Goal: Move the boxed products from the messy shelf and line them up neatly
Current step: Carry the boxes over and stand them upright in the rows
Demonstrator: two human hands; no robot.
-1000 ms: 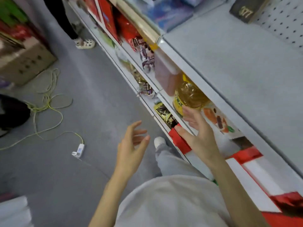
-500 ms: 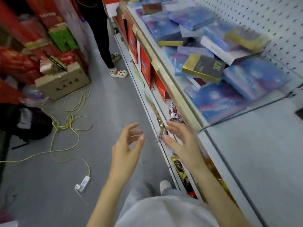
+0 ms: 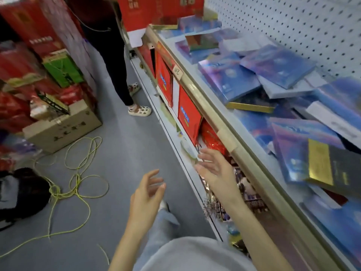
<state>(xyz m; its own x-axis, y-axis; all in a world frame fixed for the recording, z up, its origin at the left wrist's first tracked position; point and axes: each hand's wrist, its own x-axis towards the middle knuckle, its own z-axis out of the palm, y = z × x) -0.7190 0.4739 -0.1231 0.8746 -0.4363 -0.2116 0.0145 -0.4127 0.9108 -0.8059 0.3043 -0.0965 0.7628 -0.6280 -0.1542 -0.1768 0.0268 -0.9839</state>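
Several flat blue and purple boxes (image 3: 230,79) lie in a jumbled heap on the grey shelf (image 3: 197,61) at upper right, overlapping at odd angles. A black box with a gold band (image 3: 336,169) rests on top of the heap near the right edge. My right hand (image 3: 216,171) hovers below the shelf's beige front rail (image 3: 224,133), fingers spread, holding nothing. To its left, over the aisle floor, my left hand (image 3: 146,196) hangs with relaxed fingers and is empty. Both hands are apart from the boxes.
Red packages (image 3: 187,114) fill the lower shelf under the rail. A person in dark trousers (image 3: 115,65) stands in the aisle ahead. On the floor at left lie a cardboard carton (image 3: 62,128), a tangled yellow-green cord (image 3: 78,184) and a black bag (image 3: 25,194). Pegboard (image 3: 293,26) backs the shelf.
The view has swung up and leftward along the shelf, bringing the heap of blue boxes closer and larger. Both hands stay empty in front of me, the right one nearer the rail.
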